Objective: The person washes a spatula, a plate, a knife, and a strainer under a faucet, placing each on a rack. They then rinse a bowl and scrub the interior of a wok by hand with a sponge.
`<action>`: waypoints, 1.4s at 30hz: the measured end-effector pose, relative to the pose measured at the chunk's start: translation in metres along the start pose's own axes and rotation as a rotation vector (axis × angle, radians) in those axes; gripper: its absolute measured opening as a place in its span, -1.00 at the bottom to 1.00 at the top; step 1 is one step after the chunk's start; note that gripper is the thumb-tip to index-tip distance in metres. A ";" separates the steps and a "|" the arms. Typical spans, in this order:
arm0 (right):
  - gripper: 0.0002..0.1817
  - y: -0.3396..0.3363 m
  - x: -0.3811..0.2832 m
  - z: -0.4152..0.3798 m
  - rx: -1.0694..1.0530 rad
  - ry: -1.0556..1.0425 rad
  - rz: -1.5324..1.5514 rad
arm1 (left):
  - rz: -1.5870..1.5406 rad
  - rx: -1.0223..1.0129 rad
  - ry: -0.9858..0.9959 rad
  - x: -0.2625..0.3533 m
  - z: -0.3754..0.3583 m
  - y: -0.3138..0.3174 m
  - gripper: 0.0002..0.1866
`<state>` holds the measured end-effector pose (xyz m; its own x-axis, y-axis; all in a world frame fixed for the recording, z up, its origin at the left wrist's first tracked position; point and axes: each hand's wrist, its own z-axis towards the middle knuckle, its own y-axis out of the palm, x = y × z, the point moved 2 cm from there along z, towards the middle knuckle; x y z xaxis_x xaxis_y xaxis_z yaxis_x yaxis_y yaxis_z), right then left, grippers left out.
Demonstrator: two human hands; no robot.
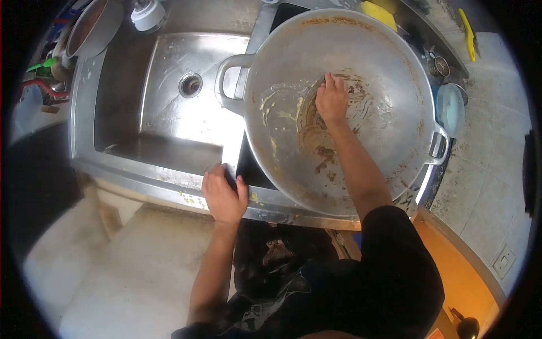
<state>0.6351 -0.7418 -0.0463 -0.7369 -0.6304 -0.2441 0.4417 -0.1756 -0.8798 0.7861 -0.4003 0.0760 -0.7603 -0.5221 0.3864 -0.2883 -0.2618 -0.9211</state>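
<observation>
A large metal wok (389, 144) with two loop handles lies across the counter to the right of the sink, its inside smeared with brown and yellowish residue. Inside it, my right hand (332, 100) is closed, fingers bent down against the brown smears near the middle; whatever it may hold is hidden under the fingers. My left hand (223, 194) rests on the steel counter's front edge (164, 178), below the wok's left handle, with the thumb apart from the fingers and nothing in it.
A steel sink basin (169, 121) with a round drain (190, 85) is on the left. A grey pot (107, 28) and white tap (148, 16) are at the upper left. Behind the wok lie a yellow sponge (379, 14), small strainer (439, 66) and blue bowl (450, 110).
</observation>
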 end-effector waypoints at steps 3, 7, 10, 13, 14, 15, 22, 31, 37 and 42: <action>-0.59 -0.001 -0.003 -0.004 0.007 -0.045 -0.013 | 0.013 0.014 -0.003 0.000 -0.001 0.001 -0.49; -0.59 -0.008 -0.015 -0.013 -0.100 0.005 0.031 | -0.009 0.032 -0.004 0.000 -0.001 0.002 -0.49; -0.58 -0.013 -0.029 -0.026 -0.146 0.021 0.078 | -0.001 0.016 -0.019 0.000 -0.002 0.000 -0.49; -0.57 -0.020 -0.034 -0.038 -0.211 0.009 0.210 | -0.001 0.019 -0.023 -0.001 -0.003 0.001 -0.49; -0.57 -0.019 -0.033 -0.037 -0.262 0.000 0.291 | -0.007 0.024 -0.017 -0.002 -0.002 0.002 -0.49; -0.57 -0.017 -0.026 -0.035 -0.262 -0.007 0.292 | -0.012 0.025 -0.010 -0.003 -0.003 0.002 -0.49; -0.58 -0.017 0.041 0.008 0.008 -0.033 -0.054 | -0.031 0.024 -0.004 -0.004 -0.003 0.003 -0.49; -0.57 -0.006 -0.026 -0.022 -0.093 -0.005 0.086 | -0.050 0.020 -0.024 -0.004 -0.002 0.002 -0.52; -0.59 -0.031 -0.037 -0.058 -0.203 -0.143 0.232 | -0.050 0.002 -0.032 -0.006 -0.002 0.002 -0.53; -0.62 -0.063 -0.031 -0.082 -0.344 -0.163 0.333 | -0.057 0.040 -0.011 -0.006 -0.004 0.002 -0.52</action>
<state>0.5882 -0.6491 -0.0168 -0.4829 -0.7245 -0.4918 0.4249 0.2972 -0.8551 0.7884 -0.3946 0.0713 -0.7370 -0.5140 0.4389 -0.3073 -0.3235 -0.8950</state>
